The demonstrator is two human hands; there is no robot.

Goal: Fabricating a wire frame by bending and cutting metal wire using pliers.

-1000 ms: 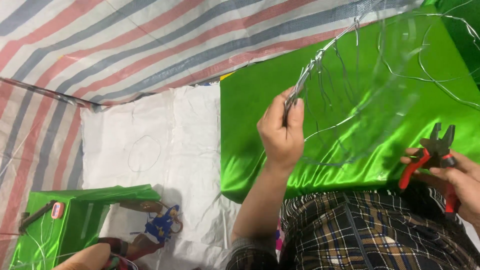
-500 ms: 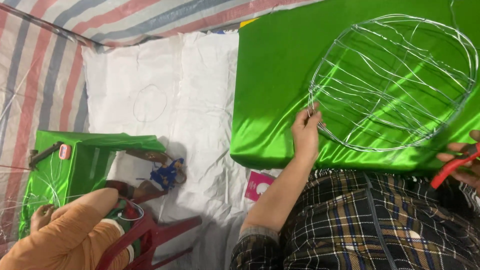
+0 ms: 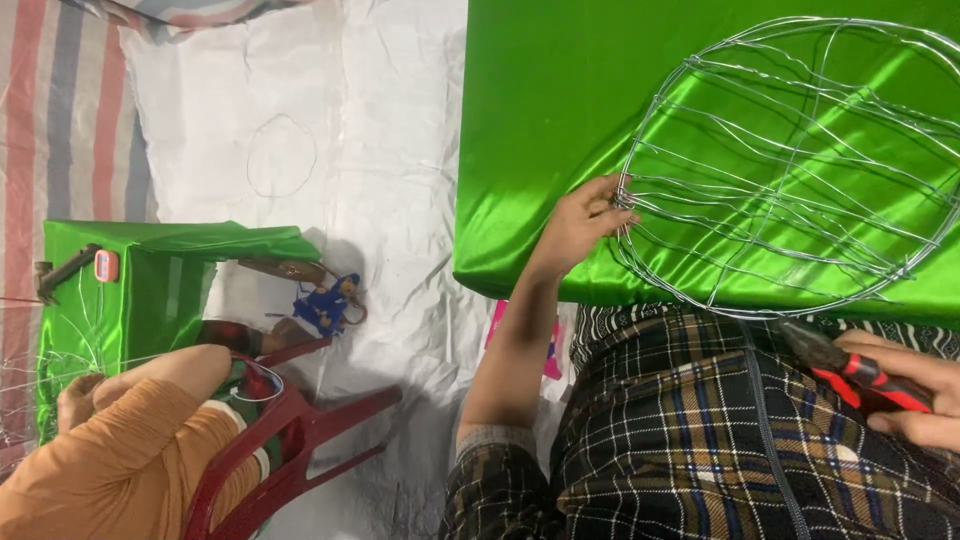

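The left hand (image 3: 578, 222) pinches the left rim of the round wire frame (image 3: 790, 165) lying on the green satin cloth (image 3: 540, 120); the right hand (image 3: 905, 395) is clenched around red-handled pliers (image 3: 850, 368) over the lap.

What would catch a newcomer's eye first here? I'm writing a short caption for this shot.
The bright green satin cloth at upper right stands out most, with a round wire frame lying on it. The left hand grips the frame's left rim, while the right hand at the lower right edge holds red-handled pliers. At lower left, another person in an orange sleeve sits on a red plastic chair.
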